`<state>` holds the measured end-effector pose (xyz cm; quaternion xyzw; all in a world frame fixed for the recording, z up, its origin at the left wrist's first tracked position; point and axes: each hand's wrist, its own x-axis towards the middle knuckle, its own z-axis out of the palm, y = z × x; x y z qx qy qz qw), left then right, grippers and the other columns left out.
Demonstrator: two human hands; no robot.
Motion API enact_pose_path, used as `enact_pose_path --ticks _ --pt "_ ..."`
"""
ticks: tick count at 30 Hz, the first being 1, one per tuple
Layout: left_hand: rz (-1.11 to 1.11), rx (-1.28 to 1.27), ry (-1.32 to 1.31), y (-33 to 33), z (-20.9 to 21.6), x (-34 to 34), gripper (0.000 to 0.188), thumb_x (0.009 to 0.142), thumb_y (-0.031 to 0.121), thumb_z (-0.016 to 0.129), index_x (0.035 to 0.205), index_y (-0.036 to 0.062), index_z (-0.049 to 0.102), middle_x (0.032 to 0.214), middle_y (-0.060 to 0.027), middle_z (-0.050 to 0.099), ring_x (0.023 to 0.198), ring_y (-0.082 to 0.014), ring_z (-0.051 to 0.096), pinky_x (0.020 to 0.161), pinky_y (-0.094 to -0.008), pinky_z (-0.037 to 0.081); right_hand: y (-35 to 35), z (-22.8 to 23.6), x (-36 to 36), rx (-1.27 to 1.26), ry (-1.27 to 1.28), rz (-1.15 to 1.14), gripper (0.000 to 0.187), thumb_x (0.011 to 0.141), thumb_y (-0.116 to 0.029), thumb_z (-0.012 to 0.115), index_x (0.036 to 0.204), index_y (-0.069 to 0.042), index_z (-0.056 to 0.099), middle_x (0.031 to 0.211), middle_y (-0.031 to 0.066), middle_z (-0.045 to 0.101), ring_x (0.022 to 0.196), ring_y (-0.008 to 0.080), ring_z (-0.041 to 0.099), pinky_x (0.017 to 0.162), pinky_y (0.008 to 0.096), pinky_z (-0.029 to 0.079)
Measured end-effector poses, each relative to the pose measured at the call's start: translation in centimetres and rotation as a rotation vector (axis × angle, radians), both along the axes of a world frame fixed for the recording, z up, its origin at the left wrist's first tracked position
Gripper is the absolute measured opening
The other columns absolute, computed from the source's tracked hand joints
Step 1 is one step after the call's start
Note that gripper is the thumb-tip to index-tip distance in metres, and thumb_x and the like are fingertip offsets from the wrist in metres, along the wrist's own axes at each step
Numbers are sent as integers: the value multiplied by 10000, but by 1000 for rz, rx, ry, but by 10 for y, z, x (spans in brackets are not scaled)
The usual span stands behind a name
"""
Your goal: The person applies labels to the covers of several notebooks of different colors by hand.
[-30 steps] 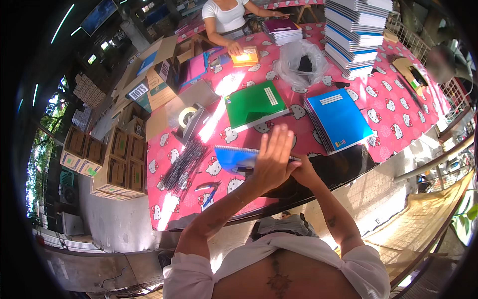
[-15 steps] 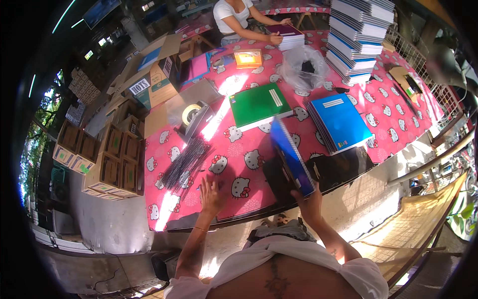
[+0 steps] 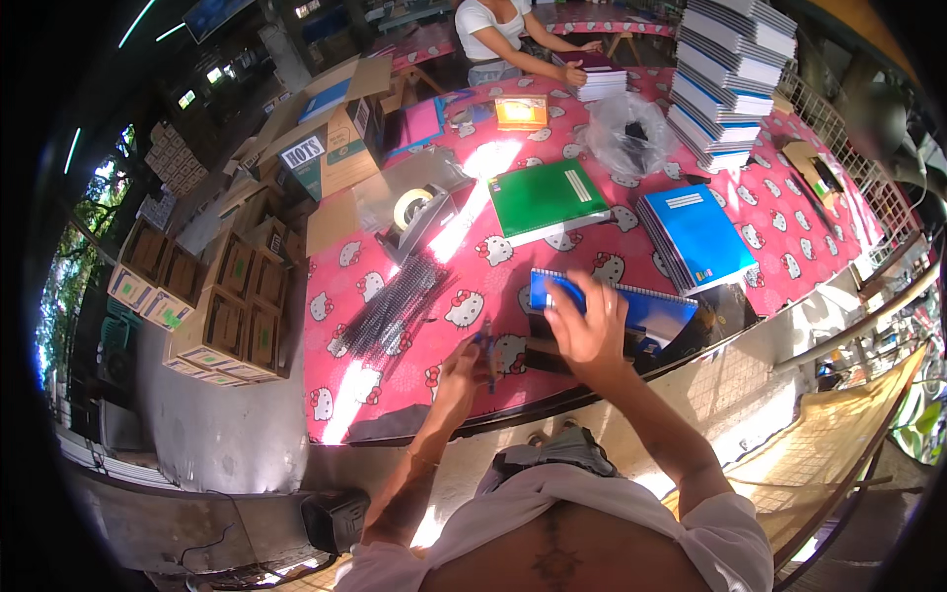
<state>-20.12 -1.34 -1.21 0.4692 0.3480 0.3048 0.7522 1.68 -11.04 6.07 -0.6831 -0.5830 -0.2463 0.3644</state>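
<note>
A blue spiral notebook [image 3: 646,314] lies slanted at the table's near edge, its coil along the far side. Over its left end is my right hand [image 3: 592,331], fingers bent and apart; I cannot tell whether they press on the cover. My left hand [image 3: 459,383] is closed round a small hand tool [image 3: 487,357] with blue parts, perhaps pliers, held just left of the notebook. Farther left lies a bundle of black plastic coils [image 3: 400,306]. A green notebook [image 3: 547,197] and a pile of blue spiral notebooks [image 3: 698,235] lie beyond my hands.
A tape dispenser [image 3: 414,219] and an open carton [image 3: 330,148] stand at the left. Tall notebook stacks [image 3: 725,84] rise at the far right, near a clear plastic bag [image 3: 626,133]. Across the table a person [image 3: 493,39] touches another stack. Brown boxes [image 3: 237,296] are piled left of the table.
The blue notebook has gone from upright in my right hand to lying slanted. My right hand has moved to its left end. My left hand has lifted off the tablecloth, moving right with the tool.
</note>
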Motion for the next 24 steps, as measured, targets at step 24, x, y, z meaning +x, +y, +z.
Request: enact_pose_path --ticks 24 --pt "-299 902 497 69 34 30 374 908 196 628 1263 89 684 998 -205 669 951 -360 651 844 -435 512 5 19 36 -199 106 -5 208 878 -294 705 1032 -155 686 923 61 703 790 319 694 665 427 542"
